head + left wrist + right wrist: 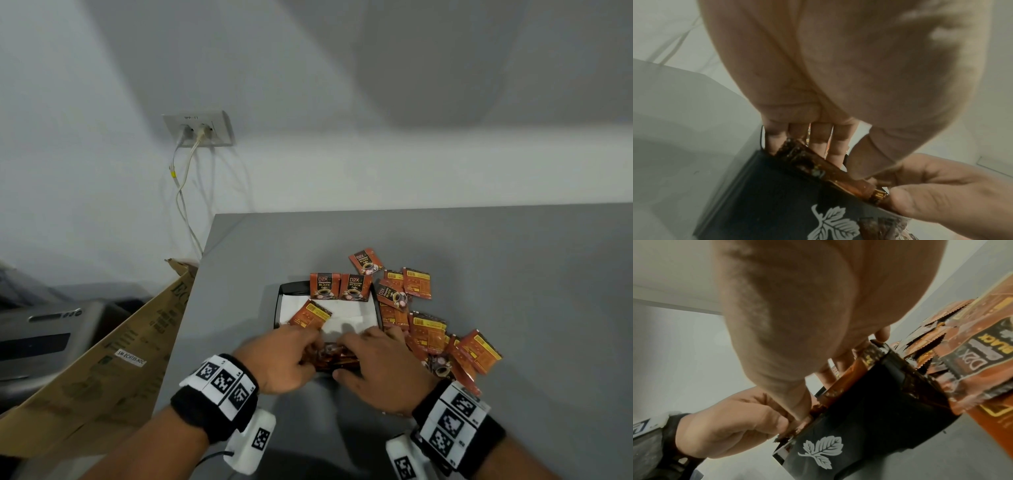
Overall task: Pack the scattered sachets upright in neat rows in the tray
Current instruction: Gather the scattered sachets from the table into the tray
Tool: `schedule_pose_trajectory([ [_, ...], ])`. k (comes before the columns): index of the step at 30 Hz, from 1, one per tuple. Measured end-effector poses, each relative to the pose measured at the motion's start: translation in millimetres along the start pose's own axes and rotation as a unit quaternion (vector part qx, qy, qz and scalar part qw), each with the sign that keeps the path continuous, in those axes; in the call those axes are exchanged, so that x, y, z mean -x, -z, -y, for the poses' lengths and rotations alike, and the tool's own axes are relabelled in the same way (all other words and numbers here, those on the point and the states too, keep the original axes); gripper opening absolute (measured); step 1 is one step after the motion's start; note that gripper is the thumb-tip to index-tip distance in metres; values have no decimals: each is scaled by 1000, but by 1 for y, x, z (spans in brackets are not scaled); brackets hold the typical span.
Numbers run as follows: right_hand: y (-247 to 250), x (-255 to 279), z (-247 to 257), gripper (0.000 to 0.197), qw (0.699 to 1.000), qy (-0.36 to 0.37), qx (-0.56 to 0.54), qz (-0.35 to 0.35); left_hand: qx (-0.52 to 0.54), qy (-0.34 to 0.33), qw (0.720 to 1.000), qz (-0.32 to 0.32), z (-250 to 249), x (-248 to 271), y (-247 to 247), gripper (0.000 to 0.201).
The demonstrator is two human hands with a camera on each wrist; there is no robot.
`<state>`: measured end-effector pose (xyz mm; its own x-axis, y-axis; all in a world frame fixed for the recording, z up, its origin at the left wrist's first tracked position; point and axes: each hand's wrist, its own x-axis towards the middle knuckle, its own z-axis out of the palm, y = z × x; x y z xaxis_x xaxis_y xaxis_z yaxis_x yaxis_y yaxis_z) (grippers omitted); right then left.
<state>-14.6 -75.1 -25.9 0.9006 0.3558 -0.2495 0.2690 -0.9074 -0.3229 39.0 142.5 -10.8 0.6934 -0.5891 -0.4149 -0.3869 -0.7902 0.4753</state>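
A black tray (276, 308) lined with white paper lies on the grey table (496, 260). Two brown coffee sachets (339, 287) stand upright against its far wall, and one sachet (310, 313) lies tilted on the paper. A row of sachets (334, 358) stands at the near wall. My left hand (308, 346) pinches that row (818, 164), fingers behind and thumb in front. My right hand (354, 344) holds the row's right part (849, 379) the same way. The tray's near wall (777, 194) bears a white leaf mark (821, 452).
Several loose sachets (428, 329) are heaped on the table right of the tray, close by my right hand (972, 353). The table's left edge runs just left of the tray; below it stand a cardboard box (102, 363) and a grey machine (41, 335). Cables hang from a wall socket (198, 130).
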Motion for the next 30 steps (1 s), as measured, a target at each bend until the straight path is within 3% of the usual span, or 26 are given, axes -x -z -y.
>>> schedule_pose_trajectory([
  [5, 3, -3, 2, 47, 1000, 0, 14, 9, 10, 2, 1000, -17, -1, -1, -1, 31],
  [8, 2, -4, 3, 48, 1000, 1, 17, 16, -10, 9, 1000, -5, -2, -3, -2, 38],
  [11, 10, -2, -1, 54, 1000, -12, -24, -6, -9, 3, 999, -34, -6, -7, 2, 44],
  [14, 26, 1, -34, 47, 991, -69, -94, -63, -7, -29, 998, -63, -29, -18, 13, 44],
  [18, 48, 20, -90, 29, 965, -165, -146, -142, -9, -81, 990, -113, -85, -55, 19, 27],
  [20, 51, 28, -111, 28, 956, -222, -137, -135, -31, -71, 993, -89, -107, -87, 13, 24],
  [23, 44, 29, -121, 21, 958, -262, -102, -54, -131, -56, 989, -41, -131, -133, -2, 20],
  [24, 38, 27, -122, 23, 960, -262, -92, -42, -166, -50, 984, -36, -137, -145, -6, 20],
  [28, 11, 16, -127, 64, 955, -287, -61, -47, -250, -5, 966, -57, -142, -183, -12, 46],
  [30, 7, 16, -131, 66, 949, -300, -75, -59, -256, 21, 964, -68, -135, -197, -13, 54],
])
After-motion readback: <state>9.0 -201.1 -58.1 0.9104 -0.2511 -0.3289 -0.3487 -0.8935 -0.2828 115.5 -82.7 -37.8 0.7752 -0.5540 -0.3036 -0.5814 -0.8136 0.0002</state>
